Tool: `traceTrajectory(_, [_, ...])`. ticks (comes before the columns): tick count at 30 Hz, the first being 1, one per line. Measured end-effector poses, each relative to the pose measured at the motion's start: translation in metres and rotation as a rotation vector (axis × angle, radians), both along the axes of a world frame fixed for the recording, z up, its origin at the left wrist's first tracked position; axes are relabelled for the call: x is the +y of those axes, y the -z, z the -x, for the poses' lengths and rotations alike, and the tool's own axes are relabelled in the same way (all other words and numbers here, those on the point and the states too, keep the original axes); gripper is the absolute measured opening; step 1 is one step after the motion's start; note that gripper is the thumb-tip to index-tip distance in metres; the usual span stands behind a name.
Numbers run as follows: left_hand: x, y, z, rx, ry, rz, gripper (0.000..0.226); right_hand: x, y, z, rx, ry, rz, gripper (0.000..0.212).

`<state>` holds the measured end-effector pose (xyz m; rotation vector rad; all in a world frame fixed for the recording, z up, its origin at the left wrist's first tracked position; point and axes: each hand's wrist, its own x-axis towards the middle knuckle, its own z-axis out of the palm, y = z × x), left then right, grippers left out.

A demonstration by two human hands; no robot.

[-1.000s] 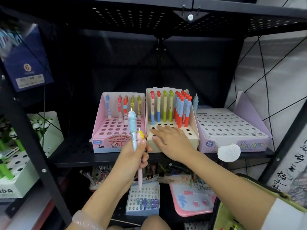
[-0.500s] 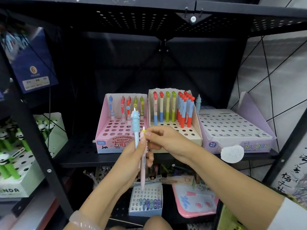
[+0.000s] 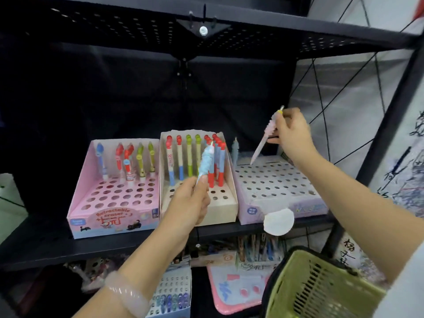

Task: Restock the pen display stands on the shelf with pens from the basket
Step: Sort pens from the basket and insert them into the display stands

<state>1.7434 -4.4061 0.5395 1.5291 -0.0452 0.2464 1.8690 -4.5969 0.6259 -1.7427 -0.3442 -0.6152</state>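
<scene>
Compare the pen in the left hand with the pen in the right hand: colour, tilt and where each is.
The blue pen in the left hand stands nearly upright in front of the beige stand; the pink pen in the right hand slants, tip down, over the lilac stand. The blue pen is held near its lower end, the pink pen near its top. Both are gripped, neither is in a hole yet.
</scene>
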Motion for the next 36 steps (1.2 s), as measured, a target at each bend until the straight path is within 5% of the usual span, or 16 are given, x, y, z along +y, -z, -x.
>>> traceTrajectory(8, [-0.024, 0.001, -0.023, -0.021, 0.053, 0.122, 0.023, -0.007, 0.019, -0.057, 0.037, 0.096, 0.343, 0.022])
traceTrajectory(19, [-0.016, 0.011, -0.032, -0.055, 0.033, 0.077, 0.021, -0.008, 0.032, -0.089, 0.001, 0.128, 0.509, 0.025])
traceTrajectory(26, [-0.015, 0.014, -0.028, -0.040, 0.043, 0.041, 0.017, -0.003, 0.047, -0.094, 0.157, 0.101, 0.524, 0.026])
traceTrajectory(32, [-0.011, 0.011, -0.017, -0.035, 0.024, 0.023, 0.011, -0.003, 0.064, -0.089, 0.274, 0.215, 0.754, 0.031])
traceTrajectory(36, [-0.009, 0.009, -0.012, -0.042, 0.001, -0.002, 0.010, 0.003, 0.060, -0.062, 0.127, 0.306, 0.558, 0.033])
